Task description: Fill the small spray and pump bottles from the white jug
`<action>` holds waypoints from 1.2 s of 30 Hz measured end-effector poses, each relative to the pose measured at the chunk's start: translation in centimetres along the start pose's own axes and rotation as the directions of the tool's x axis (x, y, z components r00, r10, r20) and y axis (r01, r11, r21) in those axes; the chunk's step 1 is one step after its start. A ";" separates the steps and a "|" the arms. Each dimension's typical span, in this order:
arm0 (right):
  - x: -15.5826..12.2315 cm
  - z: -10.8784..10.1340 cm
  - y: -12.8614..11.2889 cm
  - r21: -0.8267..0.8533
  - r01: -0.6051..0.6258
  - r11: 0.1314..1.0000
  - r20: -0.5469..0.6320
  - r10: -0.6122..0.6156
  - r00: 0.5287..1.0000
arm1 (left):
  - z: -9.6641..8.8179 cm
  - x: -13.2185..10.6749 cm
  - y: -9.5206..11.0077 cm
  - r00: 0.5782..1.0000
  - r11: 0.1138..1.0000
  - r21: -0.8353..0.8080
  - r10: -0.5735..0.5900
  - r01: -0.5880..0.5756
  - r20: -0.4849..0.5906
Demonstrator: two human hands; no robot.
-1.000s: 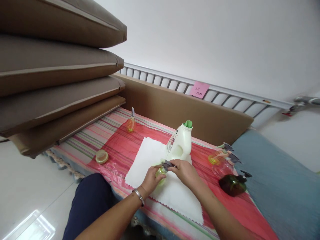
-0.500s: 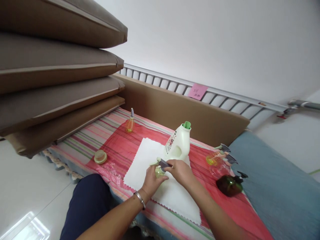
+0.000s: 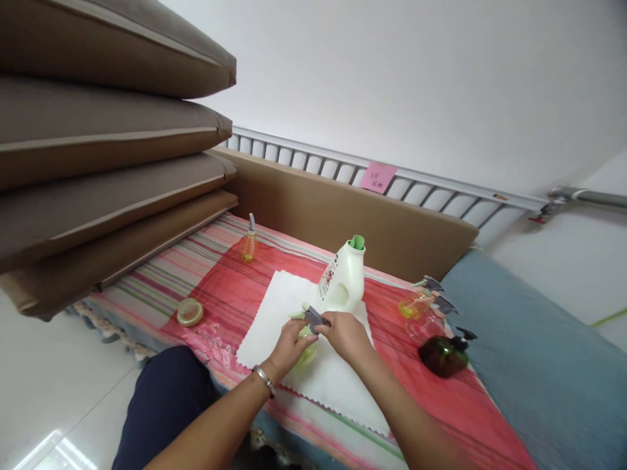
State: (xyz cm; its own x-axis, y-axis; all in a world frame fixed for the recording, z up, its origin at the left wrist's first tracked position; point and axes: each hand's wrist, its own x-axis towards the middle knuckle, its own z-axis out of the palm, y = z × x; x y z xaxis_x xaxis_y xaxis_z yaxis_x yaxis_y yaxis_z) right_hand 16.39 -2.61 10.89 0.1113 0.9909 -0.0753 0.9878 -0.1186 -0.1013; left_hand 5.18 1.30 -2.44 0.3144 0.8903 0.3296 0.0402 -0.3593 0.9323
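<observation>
A small clear spray bottle [image 3: 307,356] with yellowish-green liquid stands over the white cloth, its grey and pale green trigger head [image 3: 313,316] at the neck. My left hand [image 3: 288,349] is closed around the bottle's upper part, with the wrist wearing a silver bracelet. My right hand [image 3: 347,334] grips the grey trigger head from the right. Just behind my hands a pale green detergent jug [image 3: 345,281] with a green spout rests on the white scalloped cloth [image 3: 274,307]. My fingers hide part of the bottle's neck.
On the red sheet [image 3: 220,274] stand an orange-tinted spray bottle [image 3: 249,247] at left and a round cap [image 3: 189,312] nearer me. To the right are two spray bottles and a dark green pump bottle [image 3: 443,356]. Stacked brown cushions [image 3: 117,156] rise at left.
The view has shifted slightly. My right hand stays on the trigger head, which now appears more tilted and higher over the bottle; my left hand still holds the bottle.
</observation>
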 end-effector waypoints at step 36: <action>-0.2 -0.2 -0.5 -0.007 -0.016 1.000 0.036 0.016 0.999 | -1.3 1.3 1.0 0.957 0.960 -0.194 -0.153 0.203 0.248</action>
State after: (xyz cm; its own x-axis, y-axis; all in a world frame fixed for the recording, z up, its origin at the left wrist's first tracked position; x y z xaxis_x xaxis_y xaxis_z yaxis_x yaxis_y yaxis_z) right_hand 15.89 -2.70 11.11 0.1230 0.9860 -0.1122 0.9867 -0.1336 -0.0929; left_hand 4.45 2.48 -0.85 0.5300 0.8370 0.1361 -0.0818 -0.1093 0.9906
